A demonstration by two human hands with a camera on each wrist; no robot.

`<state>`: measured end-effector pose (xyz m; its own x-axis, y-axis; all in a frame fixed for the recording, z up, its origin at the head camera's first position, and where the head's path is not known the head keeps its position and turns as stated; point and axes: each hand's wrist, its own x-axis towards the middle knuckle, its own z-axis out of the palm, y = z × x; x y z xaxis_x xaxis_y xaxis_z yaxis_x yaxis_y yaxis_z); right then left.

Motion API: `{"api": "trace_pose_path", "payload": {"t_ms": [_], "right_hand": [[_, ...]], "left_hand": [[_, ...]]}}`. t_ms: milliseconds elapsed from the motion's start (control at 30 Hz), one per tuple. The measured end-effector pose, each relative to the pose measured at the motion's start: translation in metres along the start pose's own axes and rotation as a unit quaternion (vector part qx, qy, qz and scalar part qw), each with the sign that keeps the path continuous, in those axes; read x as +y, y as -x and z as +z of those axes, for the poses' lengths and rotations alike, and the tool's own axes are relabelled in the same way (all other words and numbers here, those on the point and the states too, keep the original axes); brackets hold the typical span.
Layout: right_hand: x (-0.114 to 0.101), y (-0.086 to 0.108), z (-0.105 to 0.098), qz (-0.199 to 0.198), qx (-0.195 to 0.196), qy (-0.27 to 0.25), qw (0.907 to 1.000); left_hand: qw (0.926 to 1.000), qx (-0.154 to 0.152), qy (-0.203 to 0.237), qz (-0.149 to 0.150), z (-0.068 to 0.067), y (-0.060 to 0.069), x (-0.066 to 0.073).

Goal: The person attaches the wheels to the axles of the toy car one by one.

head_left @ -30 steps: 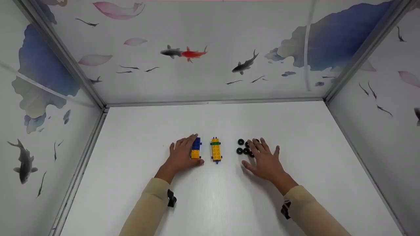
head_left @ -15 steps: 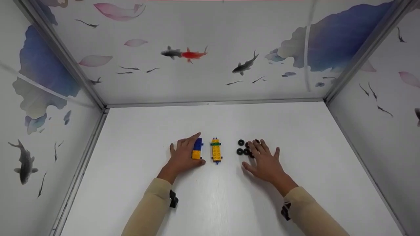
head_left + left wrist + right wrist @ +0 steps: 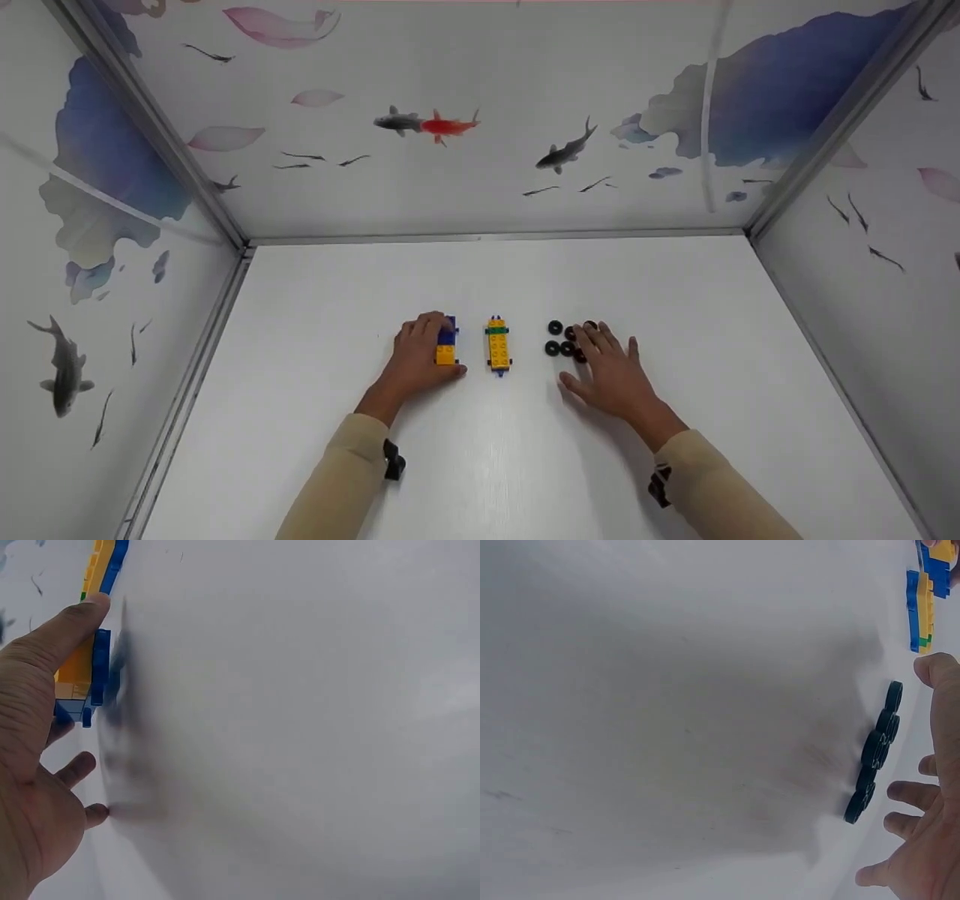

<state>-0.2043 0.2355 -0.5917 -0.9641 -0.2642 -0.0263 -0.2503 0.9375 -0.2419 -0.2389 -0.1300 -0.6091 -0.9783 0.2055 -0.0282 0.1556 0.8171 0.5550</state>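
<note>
In the head view, my left hand (image 3: 420, 356) holds a blue and yellow building-block piece (image 3: 445, 355), fingers bent over its left side and thumb by its near end. The left wrist view shows that piece's blue base (image 3: 100, 667) beside the thumb, its far parts covered. To its right lies a second block piece (image 3: 498, 346), long and yellow with a green strip and blue ends, touched by neither hand. My right hand (image 3: 611, 375) is spread, its fingertips over several small black wheels (image 3: 555, 328); the right wrist view shows the wheels (image 3: 874, 750) in a cluster near the fingers.
The white tabletop (image 3: 480, 457) is bounded by a back wall (image 3: 480, 187) and side walls printed with fish and petals. Metal rails (image 3: 480, 238) run along the table's edges. Dark wrist devices (image 3: 394, 460) sit on both beige sleeves (image 3: 337, 472).
My left hand's index finger, stretched past the block piece's far end before, is now bent over it. Hand and piece have shifted slightly left. The right hand stays over the wheels.
</note>
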Motion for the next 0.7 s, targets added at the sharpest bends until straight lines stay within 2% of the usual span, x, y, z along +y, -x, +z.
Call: {"api": "trace_pose_path", "payload": {"t_ms": [133,233,400,567,700], "right_hand": [[0.0,-0.001,0.0,-0.001,0.0,-0.001,1.0],[-0.001,0.0,0.002,0.002,-0.008,0.001,1.0],[-0.001,0.001,0.003,0.0,-0.015,0.004,0.9999],[-0.001,0.0,0.0,-0.001,-0.009,0.004,1.0],[-0.001,-0.002,-0.003,-0.005,-0.006,0.007,0.9999]], "left_hand": [[0.9975,-0.001,0.068,-0.017,-0.004,0.002,0.001],[0.9919,-0.009,0.122,-0.035,-0.006,0.005,0.002],[0.9828,-0.01,0.178,-0.05,-0.007,0.007,0.002],[0.9707,0.003,0.234,-0.053,-0.01,0.006,0.002],[0.9572,0.006,0.282,-0.064,-0.014,0.005,0.002]]}}
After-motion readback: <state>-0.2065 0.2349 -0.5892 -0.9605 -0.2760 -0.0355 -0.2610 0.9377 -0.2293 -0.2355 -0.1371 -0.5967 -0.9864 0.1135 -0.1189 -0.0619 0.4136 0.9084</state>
